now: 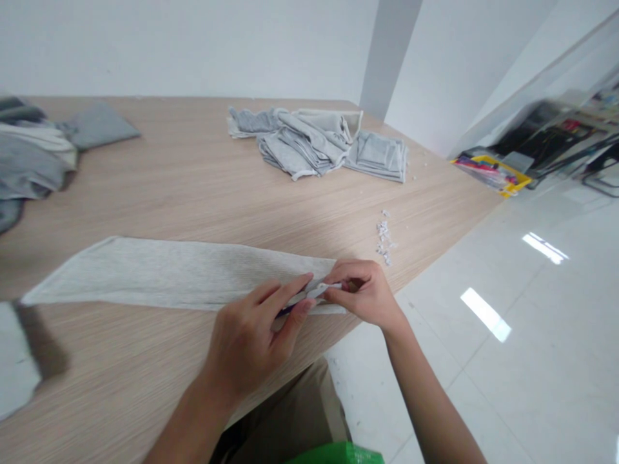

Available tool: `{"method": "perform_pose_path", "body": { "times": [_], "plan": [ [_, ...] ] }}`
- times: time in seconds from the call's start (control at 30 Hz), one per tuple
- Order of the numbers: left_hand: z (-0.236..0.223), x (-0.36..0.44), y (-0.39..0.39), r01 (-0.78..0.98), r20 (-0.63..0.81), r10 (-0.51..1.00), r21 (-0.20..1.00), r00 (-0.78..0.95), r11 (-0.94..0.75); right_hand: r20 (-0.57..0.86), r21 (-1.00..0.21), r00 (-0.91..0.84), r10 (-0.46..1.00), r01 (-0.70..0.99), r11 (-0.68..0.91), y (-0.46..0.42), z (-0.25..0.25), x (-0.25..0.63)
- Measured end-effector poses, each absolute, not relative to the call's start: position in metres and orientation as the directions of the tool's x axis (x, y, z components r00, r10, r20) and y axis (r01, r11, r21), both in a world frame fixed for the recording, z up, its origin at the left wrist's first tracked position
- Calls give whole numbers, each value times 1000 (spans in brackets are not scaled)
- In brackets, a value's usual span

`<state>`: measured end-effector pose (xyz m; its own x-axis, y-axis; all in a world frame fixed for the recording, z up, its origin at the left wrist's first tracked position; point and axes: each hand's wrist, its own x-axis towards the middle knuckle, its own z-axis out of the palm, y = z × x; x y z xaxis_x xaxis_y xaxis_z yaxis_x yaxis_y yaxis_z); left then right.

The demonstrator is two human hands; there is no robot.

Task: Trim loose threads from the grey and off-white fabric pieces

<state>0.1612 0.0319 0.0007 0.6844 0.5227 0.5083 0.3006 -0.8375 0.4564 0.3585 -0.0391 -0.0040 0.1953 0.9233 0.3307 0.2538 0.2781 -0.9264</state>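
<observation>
A long, pale grey piece of knit fabric (164, 270) lies flat along the front of the wooden table. Over its right end, my left hand (256, 338) has its thumb and fingers closed around a small dark blue tool (284, 311), mostly hidden by the fingers; its exact kind cannot be made out. My right hand (363, 291) meets it there, fingertips pinched on a small whitish strip (318, 290) at the fabric's end. Whether that strip is part of the fabric is unclear.
Small white scraps (383, 238) lie beyond my right hand. Folded grey cloths (309, 145) are stacked at the back, with more cloth (33, 154) at the left. A white object (17, 361) sits front left. A yellow bin (515, 183) stands past the table's right edge.
</observation>
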Motion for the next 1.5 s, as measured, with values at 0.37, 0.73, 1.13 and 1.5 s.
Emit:
{"method": "perform_pose_path", "body": {
  "times": [0.37, 0.73, 1.13, 1.5],
  "plan": [
    [2, 162, 30, 325, 537, 475, 354, 697, -877, 308, -932, 207, 928, 261, 251, -40, -5, 358],
    [1, 160, 29, 326, 558, 442, 300, 703, -897, 283, -939, 216, 934, 259, 225, -41, -5, 358],
    [1, 163, 29, 292, 556, 444, 343, 703, -893, 266, -945, 224, 938, 254, 207, -42, -5, 358],
    [7, 169, 26, 260, 467, 568, 570, 678, -779, 172, -962, 275, 946, 254, 100, -42, -5, 355]
  ]
}}
